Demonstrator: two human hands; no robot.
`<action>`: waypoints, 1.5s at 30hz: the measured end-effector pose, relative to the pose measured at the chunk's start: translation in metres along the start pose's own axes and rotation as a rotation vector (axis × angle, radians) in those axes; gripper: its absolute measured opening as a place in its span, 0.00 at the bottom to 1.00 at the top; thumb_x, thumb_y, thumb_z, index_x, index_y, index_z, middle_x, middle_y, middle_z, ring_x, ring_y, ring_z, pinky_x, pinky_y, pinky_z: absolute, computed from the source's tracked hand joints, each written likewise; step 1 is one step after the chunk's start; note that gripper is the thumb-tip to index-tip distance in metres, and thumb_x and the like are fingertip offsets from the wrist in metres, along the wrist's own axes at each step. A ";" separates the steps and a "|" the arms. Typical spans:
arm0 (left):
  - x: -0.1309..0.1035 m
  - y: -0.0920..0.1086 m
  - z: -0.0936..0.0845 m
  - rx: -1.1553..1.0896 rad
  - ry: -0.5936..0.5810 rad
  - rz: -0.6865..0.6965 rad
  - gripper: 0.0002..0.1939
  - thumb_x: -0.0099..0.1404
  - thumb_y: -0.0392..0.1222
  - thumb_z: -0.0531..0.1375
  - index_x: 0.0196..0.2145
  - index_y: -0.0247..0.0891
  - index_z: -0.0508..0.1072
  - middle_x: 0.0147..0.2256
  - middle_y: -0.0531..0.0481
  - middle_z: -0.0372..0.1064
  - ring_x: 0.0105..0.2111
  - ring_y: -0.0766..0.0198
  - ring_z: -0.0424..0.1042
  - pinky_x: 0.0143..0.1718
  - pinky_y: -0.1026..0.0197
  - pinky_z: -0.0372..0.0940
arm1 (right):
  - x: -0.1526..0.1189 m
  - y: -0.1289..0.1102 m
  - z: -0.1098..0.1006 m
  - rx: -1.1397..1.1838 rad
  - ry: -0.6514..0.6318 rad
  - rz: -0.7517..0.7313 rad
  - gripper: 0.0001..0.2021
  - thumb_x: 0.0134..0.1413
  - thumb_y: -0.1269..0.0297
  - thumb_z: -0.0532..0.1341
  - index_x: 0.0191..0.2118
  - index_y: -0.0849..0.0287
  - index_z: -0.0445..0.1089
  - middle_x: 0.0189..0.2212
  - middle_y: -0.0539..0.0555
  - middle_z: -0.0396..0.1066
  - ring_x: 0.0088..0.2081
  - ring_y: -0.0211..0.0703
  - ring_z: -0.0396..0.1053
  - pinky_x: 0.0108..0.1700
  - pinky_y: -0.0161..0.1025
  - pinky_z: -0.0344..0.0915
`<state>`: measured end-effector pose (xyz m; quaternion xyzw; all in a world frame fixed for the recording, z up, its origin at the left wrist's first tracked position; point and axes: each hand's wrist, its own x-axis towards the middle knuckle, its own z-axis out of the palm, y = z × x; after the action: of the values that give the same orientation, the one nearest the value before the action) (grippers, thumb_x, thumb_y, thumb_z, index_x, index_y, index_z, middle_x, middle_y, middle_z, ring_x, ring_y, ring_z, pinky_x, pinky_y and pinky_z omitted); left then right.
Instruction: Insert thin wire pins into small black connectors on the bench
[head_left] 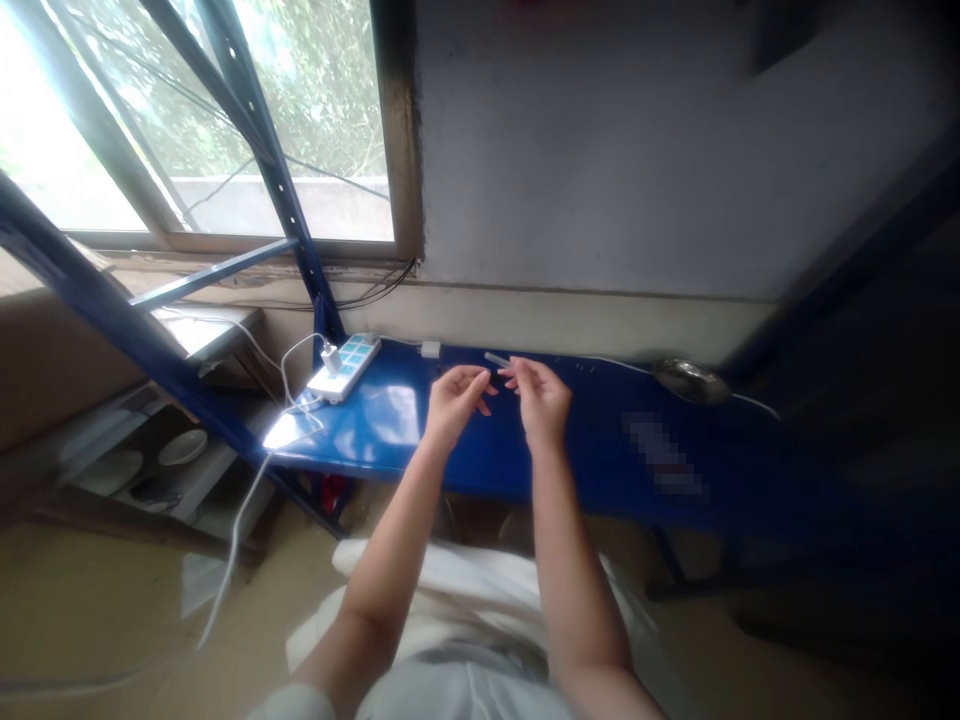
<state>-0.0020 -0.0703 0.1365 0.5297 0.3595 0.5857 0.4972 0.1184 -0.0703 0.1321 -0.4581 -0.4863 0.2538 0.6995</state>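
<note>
Over the blue table (480,440), my two hands are raised close together with a small gap between the fingertips. My left hand (456,400) has thumb and forefinger pinched together; whatever they hold is too small to make out. In my right hand (538,395), thumb and fingers grip a thin, pale, stick-like object (496,360), whose end sticks out to the upper left. Beyond the hands, a small white block (430,349) lies near the table's back edge.
A white power strip (345,368) with a plug and cables lies at the table's left end. A shiny metal bowl or dish (690,381) stands at the back right. Blue metal posts (277,190) rise on the left, by the window.
</note>
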 end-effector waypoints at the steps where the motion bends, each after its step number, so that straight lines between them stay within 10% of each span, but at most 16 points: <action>1: 0.001 -0.001 0.000 -0.011 0.011 0.004 0.20 0.53 0.52 0.62 0.34 0.31 0.70 0.24 0.49 0.71 0.16 0.72 0.66 0.17 0.70 0.60 | 0.000 0.001 -0.001 -0.007 -0.060 0.001 0.18 0.48 0.50 0.59 0.35 0.61 0.72 0.29 0.56 0.74 0.27 0.37 0.70 0.33 0.37 0.67; 10: 0.004 -0.006 -0.004 0.026 0.058 0.080 0.19 0.54 0.50 0.62 0.39 0.33 0.73 0.25 0.50 0.70 0.17 0.75 0.63 0.18 0.71 0.60 | 0.001 0.000 -0.008 -0.028 -0.424 0.060 0.18 0.44 0.50 0.62 0.36 0.60 0.73 0.29 0.54 0.74 0.25 0.39 0.71 0.33 0.40 0.69; 32: 0.000 -0.003 0.000 0.114 -0.012 0.158 0.18 0.57 0.48 0.60 0.43 0.37 0.70 0.25 0.54 0.61 0.23 0.73 0.61 0.24 0.71 0.60 | 0.001 0.000 -0.008 -0.175 -0.453 -0.049 0.15 0.46 0.52 0.60 0.28 0.61 0.70 0.24 0.52 0.71 0.26 0.39 0.67 0.28 0.34 0.63; 45: 0.029 -0.113 -0.038 0.253 0.312 -0.096 0.09 0.59 0.39 0.55 0.36 0.34 0.70 0.26 0.52 0.64 0.24 0.70 0.64 0.23 0.69 0.60 | 0.020 0.040 -0.012 -0.369 -0.175 -0.118 0.16 0.46 0.52 0.59 0.29 0.62 0.70 0.24 0.55 0.72 0.26 0.40 0.67 0.32 0.37 0.64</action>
<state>-0.0147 -0.0108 0.0299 0.4730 0.5279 0.5864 0.3922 0.1407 -0.0411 0.1038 -0.5252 -0.6095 0.1578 0.5725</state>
